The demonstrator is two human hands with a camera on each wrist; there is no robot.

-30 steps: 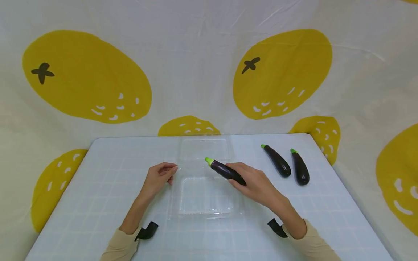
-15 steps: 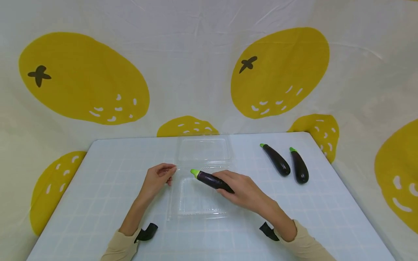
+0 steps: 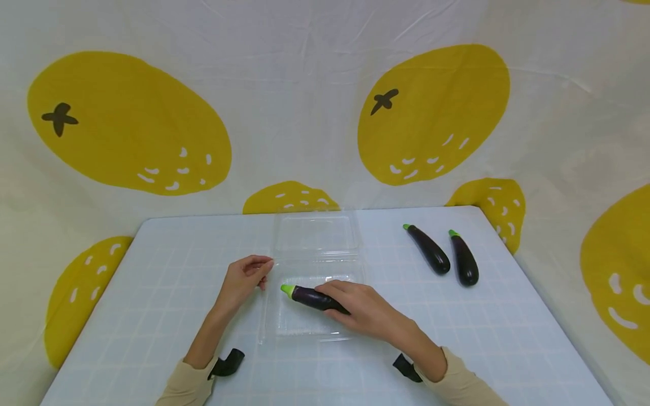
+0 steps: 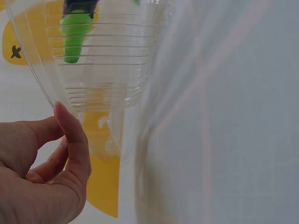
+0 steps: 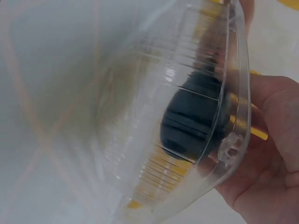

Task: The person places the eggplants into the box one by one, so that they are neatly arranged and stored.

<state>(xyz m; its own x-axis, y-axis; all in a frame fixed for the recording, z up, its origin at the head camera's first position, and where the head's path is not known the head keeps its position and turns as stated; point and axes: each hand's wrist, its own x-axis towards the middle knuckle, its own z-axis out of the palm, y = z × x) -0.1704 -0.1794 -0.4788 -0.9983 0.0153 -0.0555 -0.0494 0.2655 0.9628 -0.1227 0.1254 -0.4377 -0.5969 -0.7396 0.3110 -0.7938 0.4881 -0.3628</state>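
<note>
My right hand (image 3: 363,310) holds a dark purple eggplant (image 3: 311,297) by its thick end, over the base of a clear plastic clamshell container (image 3: 271,330). The green stem end points left. Through the ribbed wall in the right wrist view, the eggplant's dark rounded end (image 5: 191,112) shows low, within the base. Whether it touches the bottom cannot be told. My left hand (image 3: 245,282) pinches the container's left rim between thumb and fingertip, as the left wrist view shows. The green stem (image 4: 74,37) appears there through the clear wall.
The container's clear lid (image 3: 317,232) lies folded back towards the table's far edge. Two more eggplants, one (image 3: 428,249) beside the other (image 3: 464,259), lie at the back right of the pale checked table (image 3: 167,293). A patterned cloth (image 3: 299,113) hangs behind.
My right hand has carried the eggplant left and down, towards the middle of the container's base. The left hand stays at the rim. The other two eggplants have not moved.
</note>
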